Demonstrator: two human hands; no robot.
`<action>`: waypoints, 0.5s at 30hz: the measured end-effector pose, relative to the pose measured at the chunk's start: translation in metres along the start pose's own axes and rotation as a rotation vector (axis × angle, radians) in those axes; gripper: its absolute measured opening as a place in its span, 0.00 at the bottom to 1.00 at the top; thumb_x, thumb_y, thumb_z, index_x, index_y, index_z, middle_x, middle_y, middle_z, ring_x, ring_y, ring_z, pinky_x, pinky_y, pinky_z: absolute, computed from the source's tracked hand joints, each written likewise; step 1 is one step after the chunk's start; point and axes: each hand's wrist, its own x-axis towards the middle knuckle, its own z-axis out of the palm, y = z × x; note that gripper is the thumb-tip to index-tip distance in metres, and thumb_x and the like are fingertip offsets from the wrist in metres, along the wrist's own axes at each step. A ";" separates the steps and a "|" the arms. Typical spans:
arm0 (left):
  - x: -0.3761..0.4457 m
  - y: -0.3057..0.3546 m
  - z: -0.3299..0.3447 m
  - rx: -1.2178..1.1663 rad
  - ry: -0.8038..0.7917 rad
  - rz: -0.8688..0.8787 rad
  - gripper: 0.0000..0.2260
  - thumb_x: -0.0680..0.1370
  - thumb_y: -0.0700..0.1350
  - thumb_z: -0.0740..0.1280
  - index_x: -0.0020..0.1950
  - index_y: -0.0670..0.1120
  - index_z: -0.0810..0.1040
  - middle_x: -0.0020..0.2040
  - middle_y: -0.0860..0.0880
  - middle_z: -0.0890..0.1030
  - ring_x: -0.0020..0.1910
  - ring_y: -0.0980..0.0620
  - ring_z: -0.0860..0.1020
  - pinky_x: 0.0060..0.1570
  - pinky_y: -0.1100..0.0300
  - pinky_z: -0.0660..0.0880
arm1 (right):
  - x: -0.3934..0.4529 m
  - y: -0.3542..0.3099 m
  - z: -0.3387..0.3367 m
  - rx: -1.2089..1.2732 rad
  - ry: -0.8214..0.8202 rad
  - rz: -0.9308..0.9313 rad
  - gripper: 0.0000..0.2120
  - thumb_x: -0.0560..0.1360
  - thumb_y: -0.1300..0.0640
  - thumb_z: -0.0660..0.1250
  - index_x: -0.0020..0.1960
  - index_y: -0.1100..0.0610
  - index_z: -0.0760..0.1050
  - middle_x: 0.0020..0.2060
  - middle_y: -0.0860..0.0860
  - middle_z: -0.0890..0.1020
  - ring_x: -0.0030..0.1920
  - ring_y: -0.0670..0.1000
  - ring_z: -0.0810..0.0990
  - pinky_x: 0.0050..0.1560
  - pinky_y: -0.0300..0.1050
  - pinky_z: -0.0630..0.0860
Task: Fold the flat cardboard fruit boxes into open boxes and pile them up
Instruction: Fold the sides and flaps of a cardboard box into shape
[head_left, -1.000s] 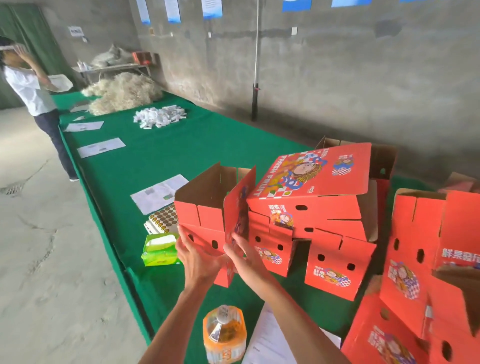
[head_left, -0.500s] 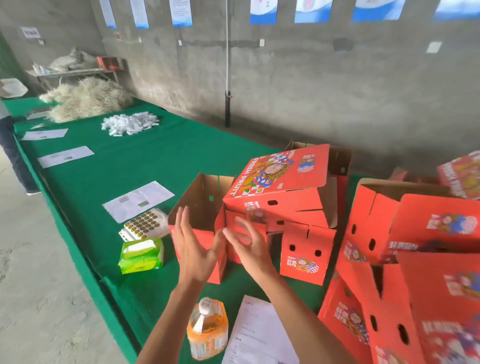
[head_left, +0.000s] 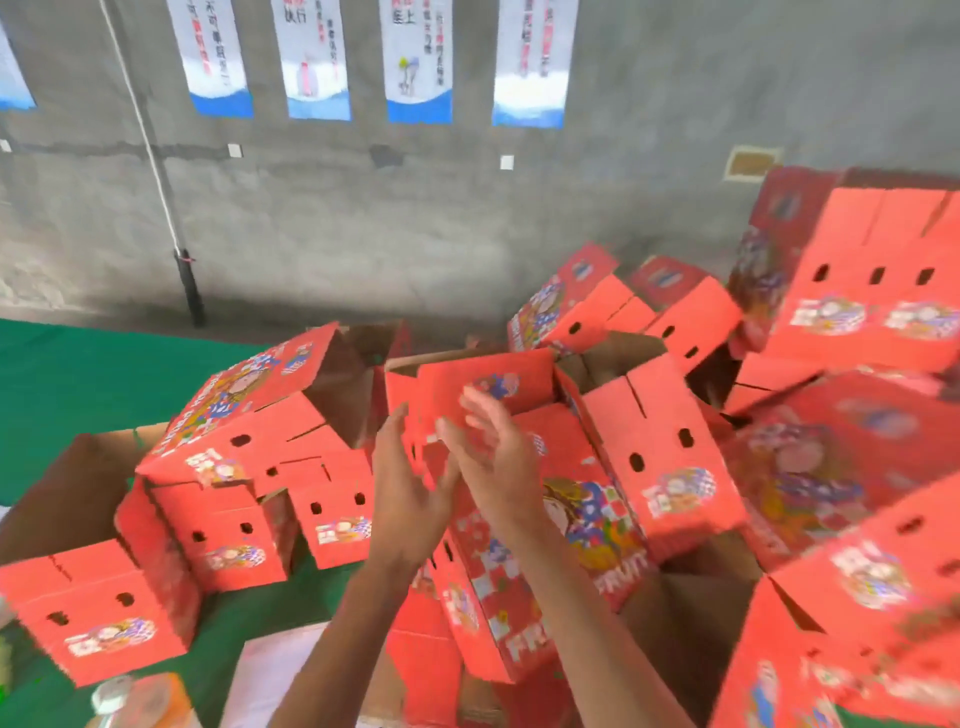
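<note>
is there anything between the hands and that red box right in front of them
Nothing visible. Both the left hand and the right hand are raised with fingers open directly before the red box, no object between; motion blur hides whether they touch it.

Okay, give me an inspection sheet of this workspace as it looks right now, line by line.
Surface: green-covered table.
Job's things: red fruit boxes already folded, heaped loosely from centre to right; one open box at left front.
Clutter: orange drink bottle and white paper at the near edge.
Grippers: left hand and right hand open, raised before the heap, gripping nothing; blurred.
Cables: nothing seen.
Surroundings: concrete wall, hanging posters, a leaning pole.
</note>
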 end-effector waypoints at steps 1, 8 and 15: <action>-0.006 0.001 0.018 0.027 -0.031 -0.046 0.39 0.75 0.53 0.73 0.79 0.39 0.60 0.77 0.42 0.66 0.76 0.43 0.66 0.74 0.41 0.65 | -0.005 0.001 -0.026 -0.060 0.031 -0.002 0.22 0.77 0.47 0.73 0.70 0.47 0.76 0.64 0.40 0.80 0.65 0.39 0.77 0.69 0.47 0.74; -0.034 -0.017 0.082 0.295 0.056 -0.290 0.55 0.65 0.54 0.83 0.80 0.36 0.54 0.80 0.34 0.54 0.79 0.35 0.53 0.78 0.39 0.53 | -0.066 0.022 -0.191 -0.683 0.319 0.170 0.27 0.77 0.47 0.71 0.74 0.51 0.73 0.68 0.50 0.80 0.68 0.53 0.76 0.69 0.48 0.70; -0.031 -0.038 0.084 0.056 0.100 -0.514 0.45 0.68 0.53 0.82 0.76 0.42 0.60 0.69 0.38 0.75 0.66 0.38 0.77 0.66 0.41 0.73 | -0.111 0.052 -0.248 -0.886 0.308 0.536 0.34 0.78 0.51 0.67 0.80 0.54 0.60 0.76 0.54 0.68 0.77 0.58 0.64 0.77 0.56 0.61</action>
